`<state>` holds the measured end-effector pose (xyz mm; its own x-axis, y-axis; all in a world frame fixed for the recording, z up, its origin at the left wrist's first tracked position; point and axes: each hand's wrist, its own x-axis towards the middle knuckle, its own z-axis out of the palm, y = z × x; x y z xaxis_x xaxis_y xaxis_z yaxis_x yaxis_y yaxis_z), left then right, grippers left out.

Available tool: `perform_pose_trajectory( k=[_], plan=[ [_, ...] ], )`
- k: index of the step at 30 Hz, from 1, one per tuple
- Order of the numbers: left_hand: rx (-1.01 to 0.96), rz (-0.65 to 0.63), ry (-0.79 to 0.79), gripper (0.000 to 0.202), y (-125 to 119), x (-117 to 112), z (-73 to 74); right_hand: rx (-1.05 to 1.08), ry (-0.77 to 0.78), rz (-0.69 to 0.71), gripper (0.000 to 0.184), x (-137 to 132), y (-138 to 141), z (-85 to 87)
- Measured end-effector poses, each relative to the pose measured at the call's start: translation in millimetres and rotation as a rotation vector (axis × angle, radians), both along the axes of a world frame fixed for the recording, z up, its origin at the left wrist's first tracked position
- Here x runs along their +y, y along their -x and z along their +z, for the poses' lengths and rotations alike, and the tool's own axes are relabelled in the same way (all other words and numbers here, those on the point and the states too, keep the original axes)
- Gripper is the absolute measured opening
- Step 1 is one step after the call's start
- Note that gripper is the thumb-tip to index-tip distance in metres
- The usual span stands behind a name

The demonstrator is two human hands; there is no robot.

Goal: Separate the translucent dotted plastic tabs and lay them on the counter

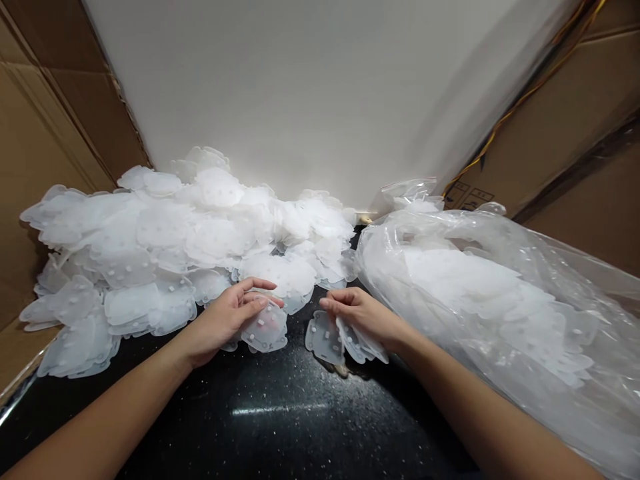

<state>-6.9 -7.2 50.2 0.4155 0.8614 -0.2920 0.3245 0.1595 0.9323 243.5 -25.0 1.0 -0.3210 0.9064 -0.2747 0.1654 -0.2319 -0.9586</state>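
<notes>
My left hand [245,308] is closed on a thin, translucent white plastic sheet [265,330]. The sheet has rounded, notched edges and small raised nubs, and a finger shows faintly through it. Opposite it, my right hand [357,312] pinches a few similar sheets [357,343] that fan downward from the fingers. One more sheet [325,339] hangs or leans just left of them; whether the fingers grip it too is hidden. Behind both hands lies a large heap of the same sheets [215,227], overlapping in loose stacks.
A clear plastic bag [540,267] with many more sheets inside lies at the right. The black speckled tabletop [280,433] shows in front. A pale panel [310,100] rises behind, cardboard [45,100] stands at both sides, and a yellow cable [520,107] runs down the right.
</notes>
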Motion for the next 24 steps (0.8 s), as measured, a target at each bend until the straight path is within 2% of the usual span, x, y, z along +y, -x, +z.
perform_pose_trajectory(
  k=[2,6,8,11,12,15,18,21,24],
  plan=[
    [-0.016,0.001,0.040,0.042,-1.8,-1.1,-0.8,-0.099,-0.032,-0.015,0.055,0.8,-0.4,-1.7],
    [-0.087,-0.007,0.121,0.042,-4.7,-3.8,-2.9,-0.259,-0.191,-0.046,0.068,1.6,-1.3,-3.5],
    [-0.115,-0.036,0.133,0.046,-6.2,-5.5,-4.3,-0.250,-0.216,-0.041,0.061,0.9,-1.4,-3.7],
    [-0.177,-0.075,0.144,0.053,-8.1,-7.7,-6.1,-0.152,-0.197,0.023,0.034,0.3,-1.3,-4.9],
    [-0.197,-0.075,0.152,0.054,-8.5,-8.0,-6.3,-0.137,-0.196,0.043,0.031,0.5,-1.3,-5.7],
    [-0.231,-0.042,0.185,0.056,-8.9,-7.6,-5.5,-0.159,-0.192,0.075,0.029,1.9,-1.8,-7.9],
    [-0.242,-0.022,0.185,0.056,-8.6,-6.7,-5.6,-0.121,-0.135,0.099,0.037,1.8,-2.4,-7.8],
    [-0.206,0.003,0.038,0.049,-8.8,-7.1,-11.3,-0.041,-0.056,0.163,0.039,-0.6,-2.6,-4.5],
    [-0.102,-0.030,-0.335,0.024,-8.8,-8.6,-20.4,0.000,-0.038,0.251,0.036,-3.0,-3.6,-0.7]
  ],
)
